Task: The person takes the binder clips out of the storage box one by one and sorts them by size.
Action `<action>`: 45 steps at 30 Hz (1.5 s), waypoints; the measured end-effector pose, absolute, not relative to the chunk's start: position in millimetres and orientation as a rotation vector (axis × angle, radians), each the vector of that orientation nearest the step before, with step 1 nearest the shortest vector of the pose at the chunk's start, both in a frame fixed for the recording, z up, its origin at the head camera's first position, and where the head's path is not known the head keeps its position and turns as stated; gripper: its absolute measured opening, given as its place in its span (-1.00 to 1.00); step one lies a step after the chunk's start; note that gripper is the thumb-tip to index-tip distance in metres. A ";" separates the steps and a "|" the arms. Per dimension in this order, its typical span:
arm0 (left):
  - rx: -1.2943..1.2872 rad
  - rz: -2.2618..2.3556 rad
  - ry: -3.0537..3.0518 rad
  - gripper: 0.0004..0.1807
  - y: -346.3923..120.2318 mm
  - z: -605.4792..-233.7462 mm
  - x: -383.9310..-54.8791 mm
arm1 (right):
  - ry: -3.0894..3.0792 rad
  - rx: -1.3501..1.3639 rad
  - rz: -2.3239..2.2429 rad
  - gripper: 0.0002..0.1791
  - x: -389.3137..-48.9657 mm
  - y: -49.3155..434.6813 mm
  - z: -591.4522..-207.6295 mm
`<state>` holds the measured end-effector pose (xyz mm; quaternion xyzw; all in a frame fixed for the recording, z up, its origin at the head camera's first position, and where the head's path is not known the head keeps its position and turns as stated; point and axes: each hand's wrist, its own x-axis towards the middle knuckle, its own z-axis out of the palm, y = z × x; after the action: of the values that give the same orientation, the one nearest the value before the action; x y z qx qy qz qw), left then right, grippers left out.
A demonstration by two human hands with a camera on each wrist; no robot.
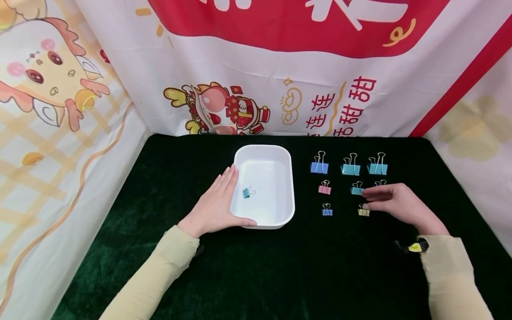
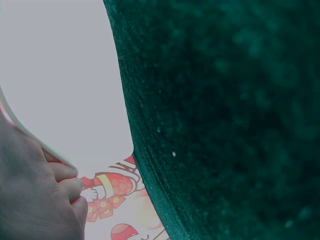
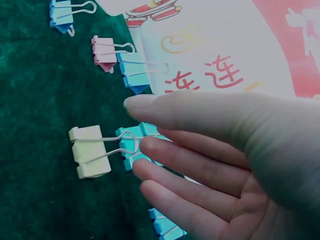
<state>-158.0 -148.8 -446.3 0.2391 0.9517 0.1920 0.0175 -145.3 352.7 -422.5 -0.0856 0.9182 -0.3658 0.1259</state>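
A white plastic tray point(image 1: 276, 195) lies on the dark green cloth with one small teal binder clip point(image 1: 246, 193) inside it. My left hand point(image 1: 214, 204) rests along the tray's left side, fingers straight at the wall and thumb at the near rim. On the right, my right hand point(image 1: 394, 202) hovers over the small clips, holding nothing. Its fingertips are nearest the yellow binder clip point(image 3: 90, 152) and a teal binder clip point(image 1: 356, 189). In the right wrist view its fingers are extended and apart from the yellow clip. Part of a blue clip point(image 3: 165, 224) is hidden behind that hand.
Three larger binder clips, one blue point(image 1: 319, 167) and two teal point(image 1: 350, 169), stand in the back row. A pink clip point(image 1: 325, 190) and a small blue clip point(image 1: 327, 212) sit right of the tray. A printed curtain point(image 1: 240, 66) hangs behind the table.
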 end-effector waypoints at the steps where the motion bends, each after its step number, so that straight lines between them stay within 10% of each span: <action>1: 0.743 0.600 2.956 0.53 -149.0 -446.4 -157.9 | 2.695 -0.241 -1.060 -0.43 -145.3 351.5 -420.6; 45: 0.758 0.343 3.014 0.60 -146.8 -434.5 -155.9 | 2.683 -0.598 -1.349 -0.50 -168.4 192.9 -388.7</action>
<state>-155.9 -146.8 -434.5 0.2424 0.9639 0.1097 0.0076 -168.4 192.9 -388.7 -0.1951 0.8755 -0.4403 0.0396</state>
